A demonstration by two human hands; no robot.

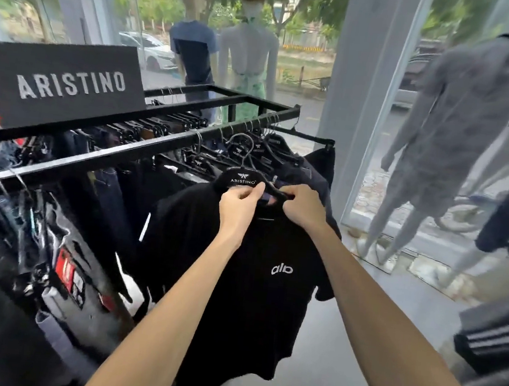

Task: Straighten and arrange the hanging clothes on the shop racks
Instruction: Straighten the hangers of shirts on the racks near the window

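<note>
A black T-shirt (253, 303) with a small white chest logo hangs on a black branded hanger (242, 177) at the near end of the black metal rack (144, 145). My left hand (239, 203) pinches the shirt's collar just under the hanger. My right hand (302, 207) grips the collar and the hanger's right arm beside it. Both hands are close together at the neckline. More dark shirts on matching hangers (252, 148) hang behind it on the same rail.
Dark trousers and jeans (61, 234) crowd the rack's left side under a black brand sign (59, 81). Two dressed mannequins (224, 56) stand at the window behind; a grey mannequin (457, 130) stands right. A white pillar (359, 93) rises beyond the rack. Grey floor (356, 347) lies to the right.
</note>
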